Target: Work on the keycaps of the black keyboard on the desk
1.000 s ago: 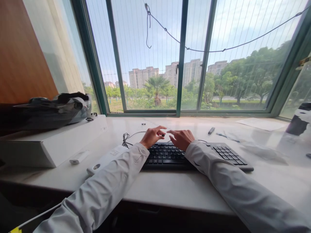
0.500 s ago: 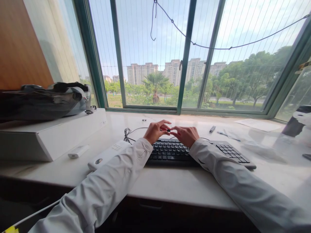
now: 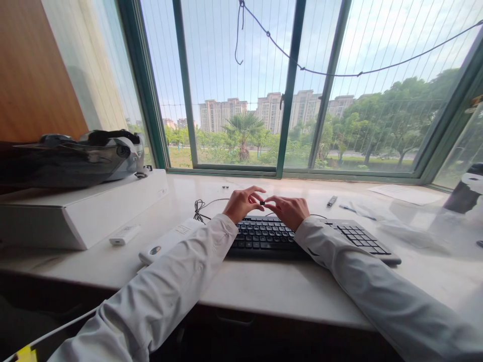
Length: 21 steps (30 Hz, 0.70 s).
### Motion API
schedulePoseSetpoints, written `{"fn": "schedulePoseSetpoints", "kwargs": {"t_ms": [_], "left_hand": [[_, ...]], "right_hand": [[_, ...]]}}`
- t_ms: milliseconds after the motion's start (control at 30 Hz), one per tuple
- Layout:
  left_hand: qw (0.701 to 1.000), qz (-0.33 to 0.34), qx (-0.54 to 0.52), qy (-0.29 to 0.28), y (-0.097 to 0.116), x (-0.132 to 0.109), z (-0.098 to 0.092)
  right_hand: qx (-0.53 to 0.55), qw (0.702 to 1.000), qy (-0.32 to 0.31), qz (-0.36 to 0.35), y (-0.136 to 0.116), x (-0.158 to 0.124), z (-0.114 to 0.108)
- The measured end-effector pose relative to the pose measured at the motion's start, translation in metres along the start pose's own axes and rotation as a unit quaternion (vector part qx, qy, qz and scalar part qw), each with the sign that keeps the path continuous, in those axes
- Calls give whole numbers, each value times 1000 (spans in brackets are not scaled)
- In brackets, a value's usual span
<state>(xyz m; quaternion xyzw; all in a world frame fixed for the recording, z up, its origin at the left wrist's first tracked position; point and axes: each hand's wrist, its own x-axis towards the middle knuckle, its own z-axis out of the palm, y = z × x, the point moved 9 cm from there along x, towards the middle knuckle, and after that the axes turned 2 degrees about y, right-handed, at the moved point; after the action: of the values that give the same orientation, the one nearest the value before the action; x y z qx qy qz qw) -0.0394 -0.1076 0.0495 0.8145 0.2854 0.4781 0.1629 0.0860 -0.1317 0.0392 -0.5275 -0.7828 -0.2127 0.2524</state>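
A black keyboard [image 3: 264, 237] lies on the white window counter [image 3: 264, 286] in front of me. Both hands hover over its far edge. My left hand [image 3: 242, 202] and my right hand [image 3: 290, 210] meet fingertip to fingertip, pinching a tiny black piece [image 3: 261, 203], perhaps a keycap, between them. Each hand's other fingers are curled. Both arms are in white sleeves.
A white box [image 3: 86, 211] with a dark bag [image 3: 71, 161] on top stands at the left. A small white stick [image 3: 124, 235] and a flat white device [image 3: 166, 244] lie near it. A black cable [image 3: 199, 208], a small dark stick [image 3: 331, 201] and papers [image 3: 407, 193] sit near the window.
My hands have risen off the keys and drawn together, fingertips now pinched on the small black piece. The view has shifted slightly.
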Motion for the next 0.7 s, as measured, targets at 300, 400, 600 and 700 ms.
{"fn": "schedulePoseSetpoints", "kwargs": {"t_ms": [300,400,600,700], "left_hand": [[999,4,33,-40,0,2,-2],[996,16,77,-45,2,2,-3],[986,30,135,-90,3,1,-2],[981,17,109,-160,2,1,0]], "right_hand": [[3,1000,-14,2,-1,1,-1],[6,1000,-17,2,-1,1,0],[-24,998,-64,-9,-7,1,8],[-41,993,-108,-30,-16,0,14]]}}
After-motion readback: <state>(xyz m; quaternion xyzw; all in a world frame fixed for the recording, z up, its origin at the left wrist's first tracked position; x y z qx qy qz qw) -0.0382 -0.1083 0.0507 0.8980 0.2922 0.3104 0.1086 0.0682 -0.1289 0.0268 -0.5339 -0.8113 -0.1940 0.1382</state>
